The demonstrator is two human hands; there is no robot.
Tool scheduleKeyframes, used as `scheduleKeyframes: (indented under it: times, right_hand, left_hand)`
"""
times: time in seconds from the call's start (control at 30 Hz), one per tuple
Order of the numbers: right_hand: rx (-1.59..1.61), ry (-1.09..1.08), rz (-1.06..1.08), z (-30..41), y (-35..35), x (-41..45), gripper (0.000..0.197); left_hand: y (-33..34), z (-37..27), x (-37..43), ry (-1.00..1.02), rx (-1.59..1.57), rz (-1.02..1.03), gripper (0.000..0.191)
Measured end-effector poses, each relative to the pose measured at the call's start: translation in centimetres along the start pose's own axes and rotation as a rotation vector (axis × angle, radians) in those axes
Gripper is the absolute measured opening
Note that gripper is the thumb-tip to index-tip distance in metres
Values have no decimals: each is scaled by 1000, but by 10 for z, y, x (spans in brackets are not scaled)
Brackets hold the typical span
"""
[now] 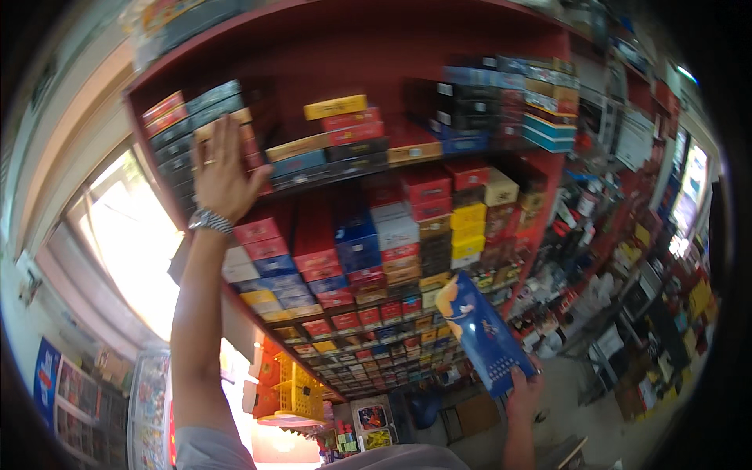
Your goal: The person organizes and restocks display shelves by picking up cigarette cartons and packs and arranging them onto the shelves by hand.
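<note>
My left hand [225, 167], with a ring and a metal-band wristwatch [210, 221], is raised to the upper shelf, its fingers extended against a stack of flat boxes [220, 94] at the left end. Whether its palm presses on them is hard to tell. Lower on the right, my right hand [524, 382] grips the bottom end of a long blue box [484, 335] with an orange-yellow design and printed writing. That box is tilted in front of the shelves. Flat red, yellow and dark boxes [352, 126] lie stacked on the upper shelf, to the right of my left hand.
A tall red shelving unit [346, 29] holds many boxes in rows. Bright window light [132, 235] comes from the left. Below are a yellow plastic basket [296, 388] and a glass-fronted cabinet [150, 405]. Cluttered shelves and goods [587, 282] stand at the right.
</note>
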State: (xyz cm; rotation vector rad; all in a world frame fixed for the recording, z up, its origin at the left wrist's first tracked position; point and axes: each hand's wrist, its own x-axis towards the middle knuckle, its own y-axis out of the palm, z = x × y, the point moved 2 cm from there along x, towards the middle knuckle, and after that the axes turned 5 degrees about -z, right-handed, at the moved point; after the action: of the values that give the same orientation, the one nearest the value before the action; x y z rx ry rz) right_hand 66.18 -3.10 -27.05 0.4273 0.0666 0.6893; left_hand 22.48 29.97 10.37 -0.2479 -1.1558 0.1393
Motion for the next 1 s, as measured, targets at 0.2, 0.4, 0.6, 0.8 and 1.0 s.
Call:
scheduleKeyframes:
  times: [0.2,0.4,0.6,0.8,1.0]
  right_hand:
    - [-4,-39,7,4,-3,2,42]
    - [51,-27,-49,13,-21,14,39]
    - [41,-63,-46,6,-29,22,41]
    - [74,-64,-80,-4,-47,14,44]
    - [20,5,-178,13,-78,5,44]
  left_hand:
    - [6,-6,-4,-85,47,-165,83]
    - [-29,-120,34,96,-494,-300,84]
    - [-35,-290,125,366,-491,-70,104]
    - [-9,-299,186,398,-341,237,95]
    - [-15,-288,198,375,-358,110,88]
